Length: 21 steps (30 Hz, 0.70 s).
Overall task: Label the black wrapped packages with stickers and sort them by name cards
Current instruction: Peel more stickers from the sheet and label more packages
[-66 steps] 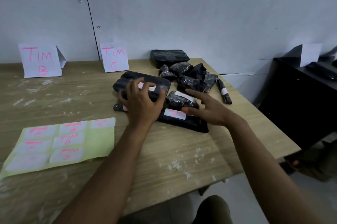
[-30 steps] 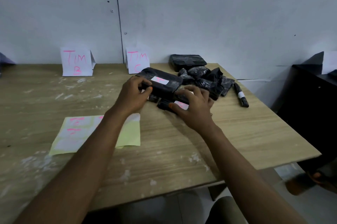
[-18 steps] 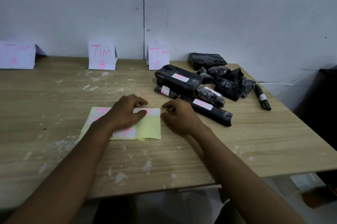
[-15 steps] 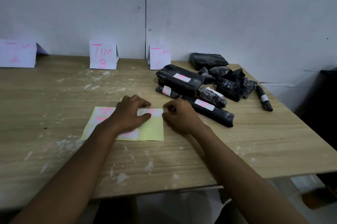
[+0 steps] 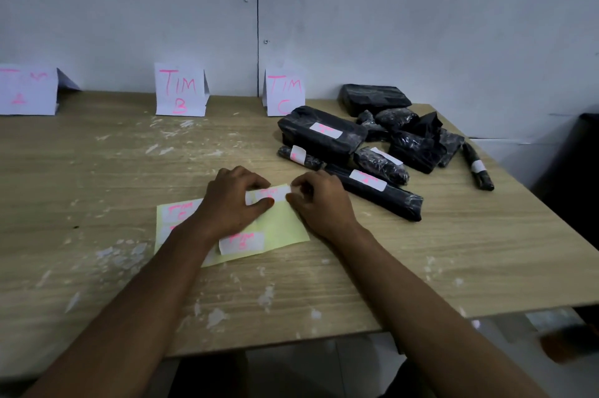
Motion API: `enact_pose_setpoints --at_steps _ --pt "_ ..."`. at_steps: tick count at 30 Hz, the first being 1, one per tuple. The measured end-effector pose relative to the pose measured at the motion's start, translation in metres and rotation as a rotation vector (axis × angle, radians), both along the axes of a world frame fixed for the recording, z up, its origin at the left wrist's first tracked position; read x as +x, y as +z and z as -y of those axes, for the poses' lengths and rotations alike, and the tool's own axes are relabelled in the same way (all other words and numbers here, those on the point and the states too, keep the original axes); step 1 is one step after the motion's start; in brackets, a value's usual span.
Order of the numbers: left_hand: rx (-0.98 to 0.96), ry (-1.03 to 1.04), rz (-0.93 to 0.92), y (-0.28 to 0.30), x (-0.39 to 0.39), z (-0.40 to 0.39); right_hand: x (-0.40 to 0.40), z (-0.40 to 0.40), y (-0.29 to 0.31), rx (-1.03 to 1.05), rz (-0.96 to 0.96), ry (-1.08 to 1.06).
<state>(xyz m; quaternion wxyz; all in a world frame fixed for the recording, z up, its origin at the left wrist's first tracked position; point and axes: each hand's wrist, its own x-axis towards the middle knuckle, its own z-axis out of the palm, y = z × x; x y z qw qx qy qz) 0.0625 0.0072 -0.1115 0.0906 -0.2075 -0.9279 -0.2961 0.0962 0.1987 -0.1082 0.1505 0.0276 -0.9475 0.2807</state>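
A yellow sticker sheet (image 5: 282,229) with white pink-lettered stickers lies at the table's middle. My left hand (image 5: 231,201) presses down on the sheet. My right hand (image 5: 319,200) pinches the right end of the top sticker (image 5: 272,192) at the sheet's upper right corner. A pile of black wrapped packages (image 5: 372,144) lies at the back right, several with white stickers on them. Folded name cards stand along the wall: one on the left (image 5: 27,89), TIM B (image 5: 179,89) and TIM C (image 5: 284,91).
The wooden table (image 5: 453,251) is flecked with white scraps. A slim black package (image 5: 478,167) lies alone near the right edge. A dark cabinet (image 5: 577,164) stands to the right of the table. The grey wall rises just behind the cards.
Both hands left the package pile and came back to the sticker sheet. My left hand settled on the sheet, and my right hand took hold of the top sticker's end.
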Motion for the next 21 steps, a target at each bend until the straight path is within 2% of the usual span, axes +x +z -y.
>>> enact_pose_setpoints --at_steps 4,12,17,21 --pt "0.059 -0.02 0.02 0.0024 0.0021 -0.0031 -0.0004 -0.0023 -0.0004 0.007 0.023 0.015" --pt "0.285 -0.063 0.093 0.0052 0.0077 -0.0044 0.0038 -0.0049 0.0042 -0.263 -0.007 0.021" --pt "0.302 -0.009 0.134 0.0037 0.0073 -0.0043 0.0087 -0.0063 0.005 -0.404 -0.061 0.006" --pt "0.307 -0.019 0.163 0.0047 0.0077 -0.0044 0.0079 -0.0067 0.0038 -0.395 -0.065 -0.019"
